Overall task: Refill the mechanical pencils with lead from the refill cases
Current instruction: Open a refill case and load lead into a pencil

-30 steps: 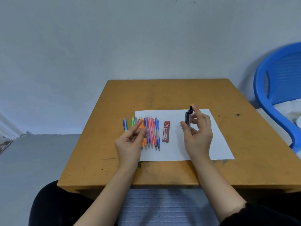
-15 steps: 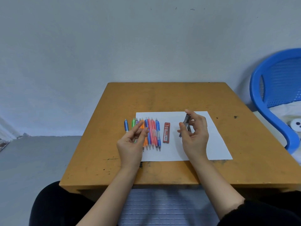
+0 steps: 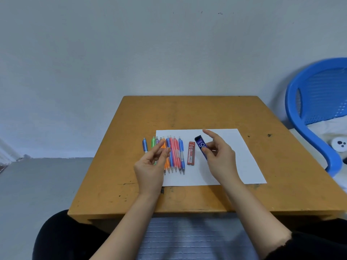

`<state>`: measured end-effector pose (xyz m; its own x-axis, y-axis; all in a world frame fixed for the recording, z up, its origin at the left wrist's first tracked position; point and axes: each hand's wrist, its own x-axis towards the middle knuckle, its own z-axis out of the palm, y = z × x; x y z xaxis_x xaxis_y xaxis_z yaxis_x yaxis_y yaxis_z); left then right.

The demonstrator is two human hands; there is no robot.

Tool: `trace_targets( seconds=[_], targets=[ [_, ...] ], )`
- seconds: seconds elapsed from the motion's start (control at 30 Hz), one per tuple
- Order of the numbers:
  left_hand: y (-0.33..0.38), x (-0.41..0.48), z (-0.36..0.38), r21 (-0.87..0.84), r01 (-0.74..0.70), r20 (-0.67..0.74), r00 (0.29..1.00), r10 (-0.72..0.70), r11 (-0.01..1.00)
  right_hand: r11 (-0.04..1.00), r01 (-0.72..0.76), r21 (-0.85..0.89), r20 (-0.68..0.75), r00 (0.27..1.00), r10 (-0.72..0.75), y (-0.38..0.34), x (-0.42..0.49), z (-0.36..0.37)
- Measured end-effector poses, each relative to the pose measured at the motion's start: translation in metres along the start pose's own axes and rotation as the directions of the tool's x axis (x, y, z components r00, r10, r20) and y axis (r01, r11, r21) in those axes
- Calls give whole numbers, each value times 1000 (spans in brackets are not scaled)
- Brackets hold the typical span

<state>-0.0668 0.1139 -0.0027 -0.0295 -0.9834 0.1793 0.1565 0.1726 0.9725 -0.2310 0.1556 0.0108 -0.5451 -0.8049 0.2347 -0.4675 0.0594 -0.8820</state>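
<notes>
The right hand (image 3: 219, 156), pinching the blue refill case (image 3: 201, 147), has tipped it label-up just right of the red refill case (image 3: 191, 153). The left hand (image 3: 152, 162) hovers slack and empty; opening the case likely comes next.

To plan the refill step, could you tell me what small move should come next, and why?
Probably the left hand picks one from the pencil row beneath it: it holds nothing, while the right hand grips the blue refill case.

A paper sheet (image 3: 234, 166) lies on the worktop (image 3: 187, 113). The row of pencils (image 3: 175, 156) lies at its left edge, with a lone pencil (image 3: 145, 145) further left, off the sheet. Right of the row lies a refill case (image 3: 191, 153); right again, my right grip (image 3: 221, 158) holds the second case (image 3: 201, 145).
</notes>
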Motion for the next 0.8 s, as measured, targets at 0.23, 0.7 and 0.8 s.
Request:
trace_targets(
  seconds=[0.23, 0.7, 0.8],
  targets=[
    [-3, 1, -1, 8, -13, 2, 1000, 13, 1000, 981, -97, -170, -6, 995, 97, -1, -1, 3],
    [-2, 1, -1, 28, -33, 3, 999, 33, 999, 866, 20, -499, 173, 982, 77, -4, 4, -8],
    [-2, 1, -1, 34, -41, 2, 999, 41, 999, 856, 95, -508, 263, 964, 49, -2, -1, -18]
  ],
)
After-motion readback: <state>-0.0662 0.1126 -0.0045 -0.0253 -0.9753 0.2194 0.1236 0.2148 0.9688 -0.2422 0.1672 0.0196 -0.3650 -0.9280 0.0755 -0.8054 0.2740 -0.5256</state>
